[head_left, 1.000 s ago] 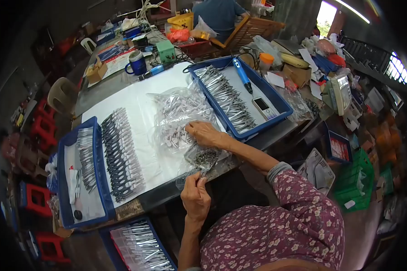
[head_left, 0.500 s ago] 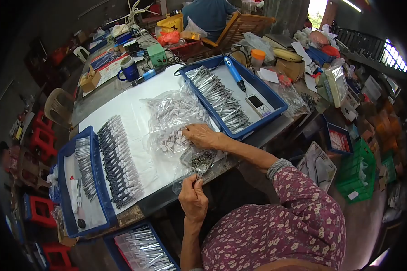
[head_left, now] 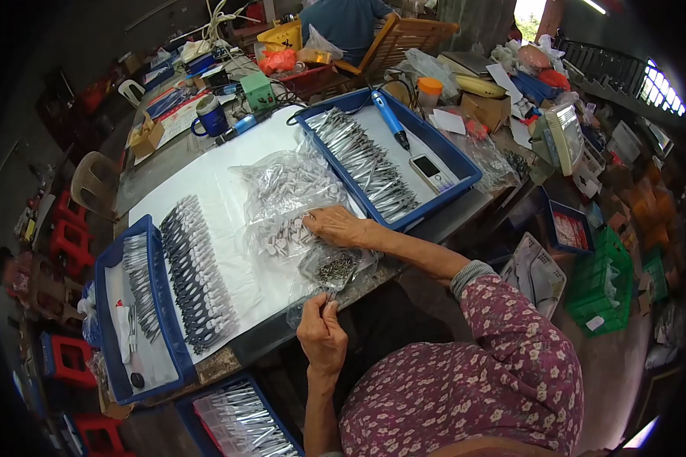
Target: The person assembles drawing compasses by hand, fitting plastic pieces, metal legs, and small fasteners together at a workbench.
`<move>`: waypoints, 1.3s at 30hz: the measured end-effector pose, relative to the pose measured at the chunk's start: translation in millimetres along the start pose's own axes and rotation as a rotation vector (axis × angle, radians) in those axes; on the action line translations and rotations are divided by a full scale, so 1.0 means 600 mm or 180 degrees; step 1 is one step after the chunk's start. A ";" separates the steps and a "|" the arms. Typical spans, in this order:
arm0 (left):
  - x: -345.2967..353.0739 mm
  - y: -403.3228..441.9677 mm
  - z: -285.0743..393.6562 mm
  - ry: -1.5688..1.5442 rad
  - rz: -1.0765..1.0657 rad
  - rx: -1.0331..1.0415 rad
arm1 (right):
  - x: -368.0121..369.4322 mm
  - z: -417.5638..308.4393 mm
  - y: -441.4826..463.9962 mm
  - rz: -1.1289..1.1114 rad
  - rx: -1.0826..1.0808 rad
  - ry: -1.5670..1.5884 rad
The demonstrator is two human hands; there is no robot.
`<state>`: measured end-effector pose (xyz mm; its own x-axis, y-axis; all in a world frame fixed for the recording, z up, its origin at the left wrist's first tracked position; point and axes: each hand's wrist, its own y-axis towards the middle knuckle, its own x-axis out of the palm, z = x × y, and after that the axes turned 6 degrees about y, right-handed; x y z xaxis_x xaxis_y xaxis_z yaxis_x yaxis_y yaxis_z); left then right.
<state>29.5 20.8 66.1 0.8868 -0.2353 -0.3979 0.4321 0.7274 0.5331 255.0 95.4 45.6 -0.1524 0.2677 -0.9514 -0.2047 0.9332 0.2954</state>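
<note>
My right hand (head_left: 337, 226) reaches over an open clear bag (head_left: 286, 179) of small whitish plastic pieces (head_left: 288, 236). Its fingers are curled, with the fingertips at the edge of the loose pieces; anything pinched there is hidden. Just below lies a small clear bag of tiny metal parts, perhaps screws (head_left: 337, 268). My left hand (head_left: 322, 335) is closed in a pinch at the table's front edge, beside that small bag. What sits between its thumb and finger is too small to make out.
Left on white paper (head_left: 229, 183), dark-handled tools with whitish ends (head_left: 198, 274) lie in rows beside a blue tray (head_left: 177, 335). Another blue tray (head_left: 465, 183) holds metal tools, a blue pen-shaped power tool (head_left: 389, 118) and a phone (head_left: 433, 174). A person (head_left: 343, 27) sits beyond.
The whole view has shifted slightly. Both hands keep almost the same positions, the right at the plastic pieces and the left pinched by the small bag.
</note>
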 end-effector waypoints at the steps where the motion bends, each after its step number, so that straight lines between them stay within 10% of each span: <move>1: -0.001 0.000 0.000 0.0013 -0.0013 -0.0015 | 0.002 0.001 -0.001 0.0019 0.0003 0.0021; 24: 0.006 0.006 -0.011 -0.0069 0.0096 -0.0146 | -0.006 -0.035 -0.027 0.1478 0.0363 0.1511; 39: 0.007 0.007 -0.014 -0.0010 0.0050 -0.0166 | -0.049 -0.045 -0.047 0.0800 0.1323 0.4570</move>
<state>33.7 28.2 60.0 0.8939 -0.2256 -0.3874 0.4092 0.7635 0.4996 239.3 54.6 67.7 -0.9763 0.2010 0.0802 0.2113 0.9652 0.1538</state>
